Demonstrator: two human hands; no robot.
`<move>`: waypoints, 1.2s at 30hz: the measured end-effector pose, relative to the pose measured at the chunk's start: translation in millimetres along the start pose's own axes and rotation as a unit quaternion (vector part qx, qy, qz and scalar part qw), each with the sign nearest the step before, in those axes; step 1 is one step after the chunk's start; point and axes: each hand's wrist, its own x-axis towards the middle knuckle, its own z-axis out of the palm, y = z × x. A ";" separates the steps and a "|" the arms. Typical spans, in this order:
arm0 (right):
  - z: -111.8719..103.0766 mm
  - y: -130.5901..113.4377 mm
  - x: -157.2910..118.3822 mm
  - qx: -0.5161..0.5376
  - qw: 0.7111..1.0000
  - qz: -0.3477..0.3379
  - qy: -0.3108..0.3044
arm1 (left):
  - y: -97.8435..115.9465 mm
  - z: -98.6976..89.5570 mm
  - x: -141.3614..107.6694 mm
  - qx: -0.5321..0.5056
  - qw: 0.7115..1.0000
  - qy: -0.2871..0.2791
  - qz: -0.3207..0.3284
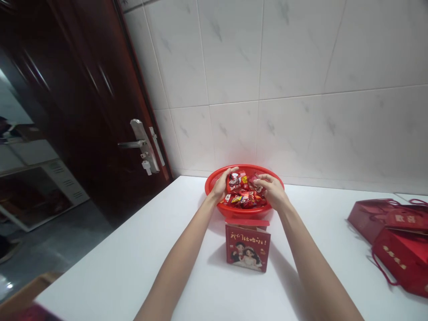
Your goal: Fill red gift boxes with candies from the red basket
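A red plastic basket (245, 214) holds several red candy packets (248, 199) and stands near the wall. Over its left side, my left hand (221, 183) is closed on a red packet (237, 180) marked LOVE. At the basket's right side my right hand (271, 189) has its fingers bent together at a dark red wrapped piece (257, 183). In front of the basket, between my forearms, a small red box (248, 247) with a cartoon couple stands upright, its top flaps open.
Dark red gift bags with cord handles (394, 240) lie on the white table (133, 249) at the right. Behind is a tiled wall (290, 133). A dark wooden door (87, 102) stands at the left, and a cardboard box edge (30, 292) shows at the lower left.
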 end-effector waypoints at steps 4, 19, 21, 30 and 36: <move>1.4 0.0 -1.3 0.008 1.000 0.023 0.008 | -2.1 -2.2 1.7 0.004 1.000 0.018 0.002; -1.7 11.1 5.8 -0.019 0.999 -0.016 0.035 | -5.2 -2.2 -2.1 0.109 0.994 0.013 0.009; -2.0 12.0 6.4 -0.021 0.998 -0.027 0.045 | -6.1 -3.3 -1.0 0.118 0.993 0.016 0.018; 1.0 15.0 7.1 -0.089 0.989 -0.079 0.084 | -7.0 -4.0 1.3 0.103 0.993 0.027 0.061; 0.1 16.6 9.3 -0.116 0.988 -0.074 0.074 | -6.6 -3.5 1.3 0.093 0.992 0.054 0.071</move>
